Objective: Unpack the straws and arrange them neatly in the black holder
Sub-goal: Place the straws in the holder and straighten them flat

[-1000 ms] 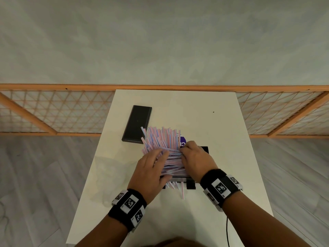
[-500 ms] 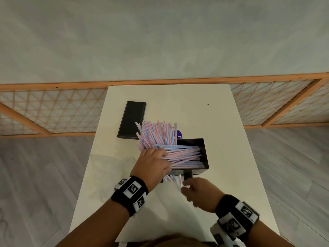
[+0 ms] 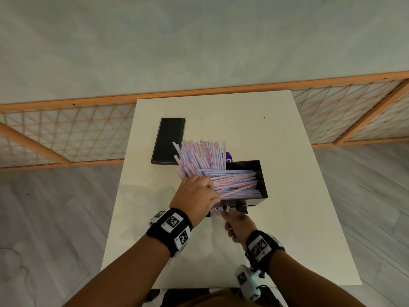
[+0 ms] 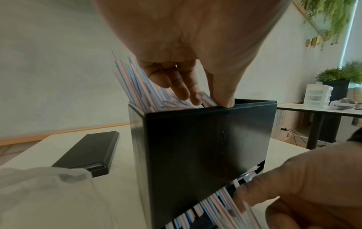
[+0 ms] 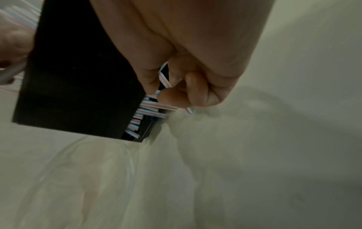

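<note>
Straws [image 3: 230, 185], striped pink, blue and white, are lying crosswise inside an open black holder [image 3: 261, 173] that is standing near the middle of a white table [image 3: 221, 120], while another thick bunch of them is leaning up and out over the holder's far left corner. Reaching down into the holder's near left end is the left hand [image 3: 194, 196], its fingers [image 4: 182, 86] curling among the straws and pinching one against the thumb at the rim. Short straw ends are poking out through a slot along the bottom of the holder's near side. At that slot the right hand [image 3: 235, 222] is sitting low on the table, its curled fingers [image 5: 170, 96] pinching a single straw end. Flat on the table to the left, beyond the holder, is lying a black lid [image 3: 169, 140]. Clear plastic wrapping [image 4: 39, 186] is resting on the table at the near left. Behind the table, a wooden lattice rail [image 3: 66, 129] is running along a pale wall.
</note>
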